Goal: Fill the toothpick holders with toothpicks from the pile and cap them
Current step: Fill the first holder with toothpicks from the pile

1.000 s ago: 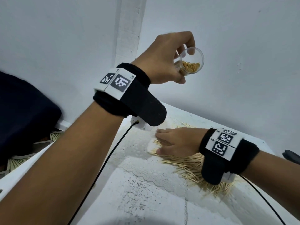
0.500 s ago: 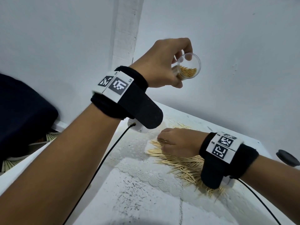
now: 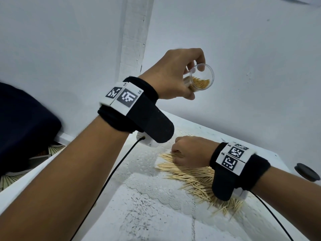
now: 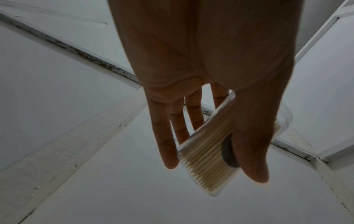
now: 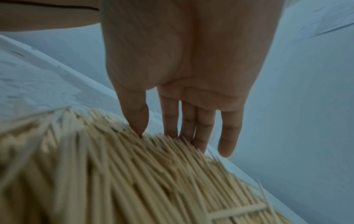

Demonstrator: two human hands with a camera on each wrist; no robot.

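Since a second ago my right hand (image 3: 189, 153) has gone from lying flat on the toothpick pile (image 3: 196, 178) to bunching up over its far end, and my left hand (image 3: 171, 75) has dropped a little with the holder. I see my left hand raised in front of the wall, thumb and fingers curled round the clear toothpick holder (image 3: 201, 79), gripping it by its side; the left wrist view shows the thumb on one side and the fingers (image 4: 164, 136) on the other. That holder is a round, transparent plastic tube, tilted so its open mouth faces me, partly filled with pale wooden toothpicks packed side by side. My right hand sits low on the tabletop (image 3: 156, 214), well below and slightly right of the holder. From the head view its knuckles look curled over the sticks; from the right wrist view the thumb and fingertips (image 5: 199, 136) touch the tips of the toothpicks, yet I cannot tell whether any are actually pinched. Thin, pointed and straw-coloured, the sticks fan out loosely under my right wrist. They rest on a white, finely textured cloth with a scalloped lace edge. A dark round cap (image 3: 306, 172) lies at the tabletop's right edge, apart from the pile.
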